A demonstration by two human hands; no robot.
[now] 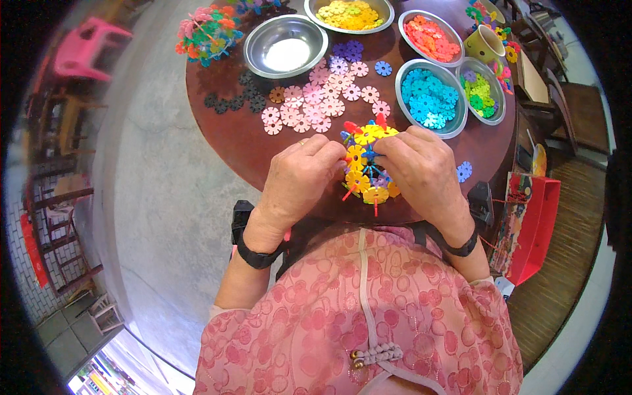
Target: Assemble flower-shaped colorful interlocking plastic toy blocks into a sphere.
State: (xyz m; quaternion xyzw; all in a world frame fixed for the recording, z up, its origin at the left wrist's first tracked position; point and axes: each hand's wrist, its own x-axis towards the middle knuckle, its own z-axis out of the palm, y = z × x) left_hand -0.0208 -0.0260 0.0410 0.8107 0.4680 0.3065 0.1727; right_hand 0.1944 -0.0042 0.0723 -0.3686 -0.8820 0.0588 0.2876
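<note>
Between my hands, above the table's near edge, is a rounded piece built of interlocking plastic discs, mostly yellow with red and blue ones worked in. My left hand pinches its left side, thumb and fingers pressed together. On its upper right side my right hand grips it with bent fingers. The fingertips hide part of the discs they touch. Just beyond lie loose pale pink notched discs in a spread heap, with dark discs to their left.
Metal bowls hold blue discs, green discs, coral discs and yellow discs. A bare metal bowl stands far left beside a colourful disc-built ball. At the right are a yellow-green cup and a red box below table level.
</note>
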